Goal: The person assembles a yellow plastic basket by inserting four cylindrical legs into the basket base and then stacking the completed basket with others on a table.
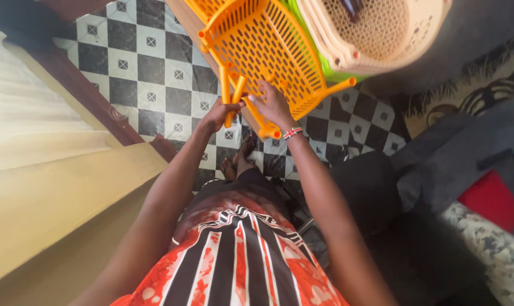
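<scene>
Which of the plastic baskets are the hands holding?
The orange slotted basket. The left hand and right hand grip its legs, while the beige basket sits untouched behind it.

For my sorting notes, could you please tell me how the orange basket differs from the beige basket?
The orange basket is flat-sided with slot holes; the beige basket is rounded with fine round holes. Both hands, left and right, touch the orange one; the beige one lies untouched. Both are perforated plastic.

Bare-armed, the person wears a red, black and white striped garment (234, 260) and a beaded wristband (292, 132).
</scene>
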